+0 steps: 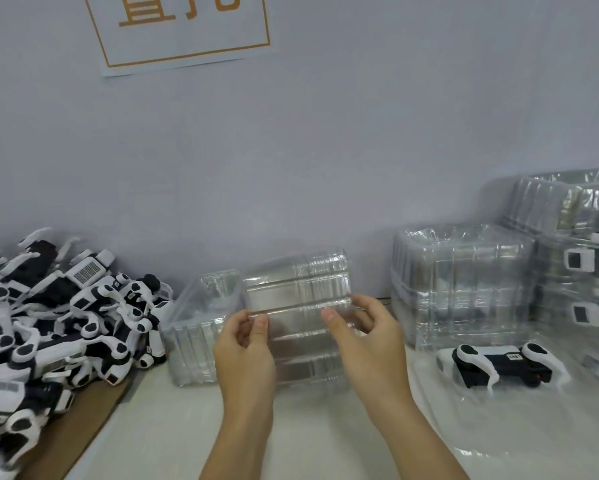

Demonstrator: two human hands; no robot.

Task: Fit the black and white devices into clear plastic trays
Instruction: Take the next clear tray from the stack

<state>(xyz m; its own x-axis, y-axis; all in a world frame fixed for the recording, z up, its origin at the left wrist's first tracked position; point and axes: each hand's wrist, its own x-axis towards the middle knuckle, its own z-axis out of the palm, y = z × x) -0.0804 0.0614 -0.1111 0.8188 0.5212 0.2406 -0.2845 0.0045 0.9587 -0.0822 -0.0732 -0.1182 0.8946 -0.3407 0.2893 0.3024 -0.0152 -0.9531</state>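
Note:
I hold a clear plastic tray [296, 292] upright in front of me, lifted above the table. My left hand [244, 348] pinches its left edge between thumb and fingers. My right hand [360, 329] grips its right edge the same way. A large heap of black and white devices [59, 320] lies at the left on brown cardboard. One black and white device [499, 365] sits at the right inside a clear tray [464, 403] lying flat on the table.
A stack of clear trays [194, 327] stands just behind and left of the held tray. Taller stacks of clear trays [460, 282] rise at the right, and some at the far right [582, 282] hold devices. A pale wall with a paper sign [180, 29] closes the back.

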